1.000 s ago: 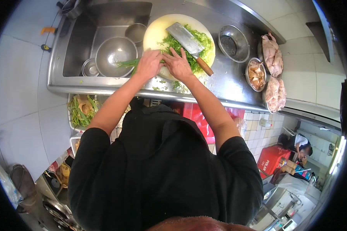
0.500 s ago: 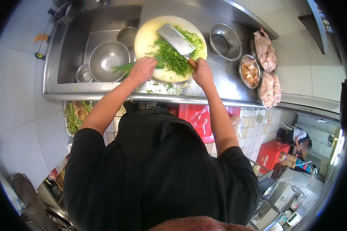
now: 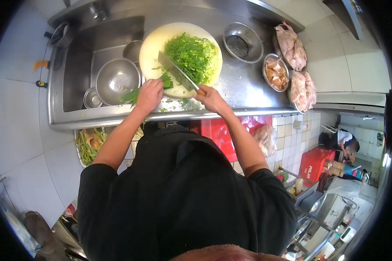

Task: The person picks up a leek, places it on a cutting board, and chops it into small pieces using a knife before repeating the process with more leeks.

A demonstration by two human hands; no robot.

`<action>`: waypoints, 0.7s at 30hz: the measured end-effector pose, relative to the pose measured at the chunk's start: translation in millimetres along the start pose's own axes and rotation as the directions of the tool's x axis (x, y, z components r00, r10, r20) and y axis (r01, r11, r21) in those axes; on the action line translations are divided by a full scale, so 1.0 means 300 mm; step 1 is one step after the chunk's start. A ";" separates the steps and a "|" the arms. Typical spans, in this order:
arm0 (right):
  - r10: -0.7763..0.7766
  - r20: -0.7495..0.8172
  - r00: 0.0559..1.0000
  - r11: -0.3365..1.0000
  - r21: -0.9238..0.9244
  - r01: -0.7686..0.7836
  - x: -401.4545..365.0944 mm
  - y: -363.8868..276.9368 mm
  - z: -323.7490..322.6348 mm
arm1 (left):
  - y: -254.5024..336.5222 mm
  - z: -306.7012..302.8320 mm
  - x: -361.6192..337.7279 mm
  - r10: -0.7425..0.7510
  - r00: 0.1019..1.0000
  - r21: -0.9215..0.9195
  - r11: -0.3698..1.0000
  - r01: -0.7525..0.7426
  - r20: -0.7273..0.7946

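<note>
On the round pale cutting board (image 3: 151, 43) lies a heap of chopped greens (image 3: 192, 56). My right hand (image 3: 212, 100) is closed round the wooden handle of a cleaver (image 3: 177, 72). Its blade stands roughly on edge, along the left side of the heap. At the board's near left edge my left hand (image 3: 150, 95) grips long spring onion leaves (image 3: 130, 96). Their cut ends point toward the blade and the other ends trail out over the sink side. Small green scraps (image 3: 185, 104) are scattered on the steel counter near the board.
Left of the board is a sink (image 3: 77, 65) holding a large steel bowl (image 3: 117, 80) and smaller bowls. To the right are a steel bowl (image 3: 243, 42), a dish of brown-and-pale pieces (image 3: 275, 74) and plucked poultry (image 3: 292, 48) on trays. Another person (image 3: 344, 141) is at far right.
The cleaver, earlier lying flat across the chopped greens, has moved to their left side and turned on edge. My right hand has come closer to my left. The camera view has shifted slightly.
</note>
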State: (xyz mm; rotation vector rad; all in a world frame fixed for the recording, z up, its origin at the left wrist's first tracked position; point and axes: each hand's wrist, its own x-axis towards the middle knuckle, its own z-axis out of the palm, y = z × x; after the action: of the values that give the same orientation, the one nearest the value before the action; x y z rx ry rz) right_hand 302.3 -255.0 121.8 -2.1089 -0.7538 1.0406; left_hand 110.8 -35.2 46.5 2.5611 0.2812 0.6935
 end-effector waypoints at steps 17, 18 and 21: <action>0.012 -0.039 0.999 0.996 0.089 -0.009 -0.141 -0.036 0.128 | 0.007 0.030 0.081 0.069 0.991 0.044 0.996 -0.075 0.112; 0.107 -0.018 0.994 0.989 0.105 -0.105 -0.161 -0.071 0.116 | 0.002 0.028 0.086 0.075 0.988 0.055 0.995 -0.083 0.138; 0.251 0.005 0.968 0.963 0.098 -0.250 -0.227 -0.157 0.100 | -0.010 0.028 0.107 0.045 0.974 0.074 0.995 -0.063 0.221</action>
State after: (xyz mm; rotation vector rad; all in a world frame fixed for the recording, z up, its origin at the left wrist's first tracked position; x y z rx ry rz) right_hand 232.6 -266.5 174.3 -2.1597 -0.4289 1.1768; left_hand 142.3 -26.0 52.3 2.7022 0.1700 0.4196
